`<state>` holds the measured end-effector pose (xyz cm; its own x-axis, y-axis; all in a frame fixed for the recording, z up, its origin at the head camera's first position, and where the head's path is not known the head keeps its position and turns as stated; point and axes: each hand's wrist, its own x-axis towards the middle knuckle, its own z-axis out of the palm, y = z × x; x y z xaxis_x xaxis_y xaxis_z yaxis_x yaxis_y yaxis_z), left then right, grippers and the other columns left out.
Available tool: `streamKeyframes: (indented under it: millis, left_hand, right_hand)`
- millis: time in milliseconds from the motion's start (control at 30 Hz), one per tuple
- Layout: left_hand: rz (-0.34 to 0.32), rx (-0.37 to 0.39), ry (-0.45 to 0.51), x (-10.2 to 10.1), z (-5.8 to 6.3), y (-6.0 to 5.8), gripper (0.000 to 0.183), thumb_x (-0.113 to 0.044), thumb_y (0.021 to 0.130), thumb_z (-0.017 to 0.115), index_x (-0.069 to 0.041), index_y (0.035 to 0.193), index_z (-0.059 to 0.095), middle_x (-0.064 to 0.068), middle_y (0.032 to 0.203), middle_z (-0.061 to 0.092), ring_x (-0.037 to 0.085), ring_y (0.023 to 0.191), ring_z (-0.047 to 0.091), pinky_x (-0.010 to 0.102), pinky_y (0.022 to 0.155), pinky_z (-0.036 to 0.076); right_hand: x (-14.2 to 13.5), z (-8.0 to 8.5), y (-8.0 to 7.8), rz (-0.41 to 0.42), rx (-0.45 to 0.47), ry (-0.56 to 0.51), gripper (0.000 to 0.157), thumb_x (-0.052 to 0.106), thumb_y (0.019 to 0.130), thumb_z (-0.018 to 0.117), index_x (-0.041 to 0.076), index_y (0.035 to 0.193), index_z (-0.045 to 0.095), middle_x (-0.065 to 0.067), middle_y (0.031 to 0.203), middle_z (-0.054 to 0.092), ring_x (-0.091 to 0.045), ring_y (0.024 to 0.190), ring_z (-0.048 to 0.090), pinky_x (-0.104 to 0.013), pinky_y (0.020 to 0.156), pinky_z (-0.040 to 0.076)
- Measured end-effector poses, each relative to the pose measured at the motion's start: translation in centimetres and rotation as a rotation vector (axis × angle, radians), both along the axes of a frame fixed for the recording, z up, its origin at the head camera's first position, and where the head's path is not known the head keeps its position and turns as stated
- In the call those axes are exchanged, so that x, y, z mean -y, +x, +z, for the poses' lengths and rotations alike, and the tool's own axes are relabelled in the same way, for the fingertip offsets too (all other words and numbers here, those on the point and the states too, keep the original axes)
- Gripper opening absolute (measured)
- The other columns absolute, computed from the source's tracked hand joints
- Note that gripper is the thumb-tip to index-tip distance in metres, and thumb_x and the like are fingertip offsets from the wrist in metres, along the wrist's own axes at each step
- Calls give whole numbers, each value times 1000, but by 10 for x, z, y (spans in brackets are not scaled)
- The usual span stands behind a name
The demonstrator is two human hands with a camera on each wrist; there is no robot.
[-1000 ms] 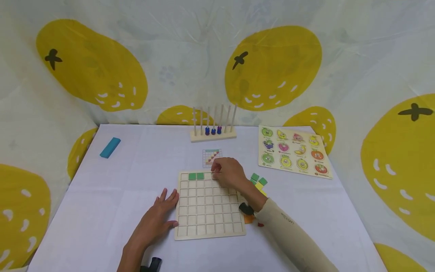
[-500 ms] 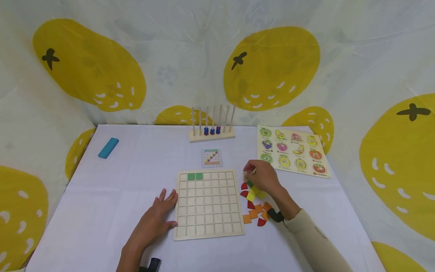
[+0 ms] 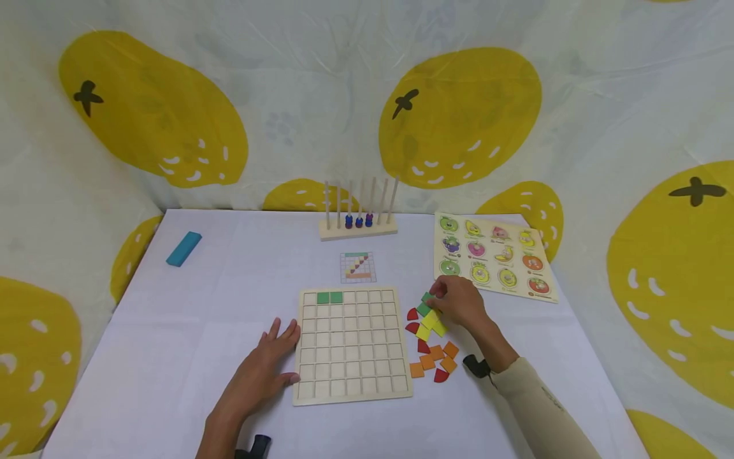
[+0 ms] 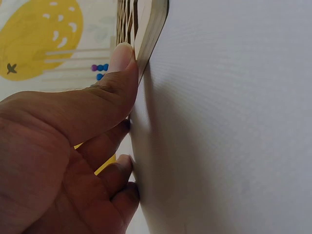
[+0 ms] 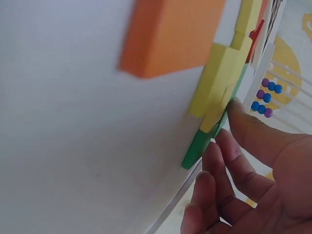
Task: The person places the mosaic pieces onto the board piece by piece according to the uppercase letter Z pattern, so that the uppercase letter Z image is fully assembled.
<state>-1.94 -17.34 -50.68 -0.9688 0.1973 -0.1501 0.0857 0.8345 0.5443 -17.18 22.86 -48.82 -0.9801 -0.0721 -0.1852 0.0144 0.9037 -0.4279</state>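
Note:
A pale wooden grid board [image 3: 354, 357] lies flat before me, with two green square tiles [image 3: 329, 298] in its top row. My left hand [image 3: 260, 366] rests at the board's left side, fingers spread, thumb and fingertips touching its edge. Right of the board, my right hand [image 3: 461, 303] reaches down to a pile of tiles. Its thumb and curled fingers close on a green square tile [image 5: 197, 148] in the right wrist view, partly covered by the fingers. Yellow square tiles [image 3: 424, 331] lie against the green ones.
Orange squares [image 3: 427, 362] and red quarter-round tiles [image 3: 441, 375] lie nearer me. Behind the board are a small pattern card [image 3: 358, 267] and a peg stand with beads [image 3: 359, 233]. A fruit puzzle board [image 3: 496, 258] sits back right, a teal block [image 3: 184, 248] back left.
My right hand has gone from over the board's top row rightward to the pile, then slightly lower onto the green tiles. The left hand keeps its place at the board's edge.

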Motion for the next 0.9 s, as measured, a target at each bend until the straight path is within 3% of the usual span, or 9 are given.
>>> streamKeyframes:
  millis: [167, 367, 600, 900]
  left_hand:
    - [-3, -5, 2, 0, 0, -1, 100, -17, 76, 94, -8, 161, 42, 6, 171, 35, 37, 165, 18, 55, 132, 25]
    - [-8, -6, 7, 0, 1, -1, 100, -16, 76, 94, -7, 161, 42, 6, 171, 35, 38, 165, 19, 56, 133, 25]
    - [-10, -14, -2, -1, 0, -1, 100, -16, 76, 95, -7, 160, 43, 6, 171, 35, 38, 165, 19, 56, 132, 25]
    - [-5, -16, -2, 0, -1, -1, 100, -17, 76, 95, -7, 160, 43, 6, 171, 35, 38, 165, 19, 56, 132, 26]
  right_hand:
    - [6, -1, -4, 24, 11, -36, 14, 19, 91, 84, 13, 98, 72, -6, 87, 65, -24, 84, 58, -34, 74, 49]
    - [9, -1, -7, 29, 6, -28, 20, 20, 90, 84, 13, 106, 74, -6, 90, 65, -24, 86, 58, -34, 75, 48]
    - [14, 0, -11, 44, 23, -79, 17, 16, 91, 84, 12, 100, 71, -6, 90, 62, -24, 88, 58, -35, 76, 48]
    - [44, 9, -14, 75, -84, -141, 13, 17, 91, 85, 17, 91, 72, -2, 82, 65, -21, 76, 58, -31, 65, 46]
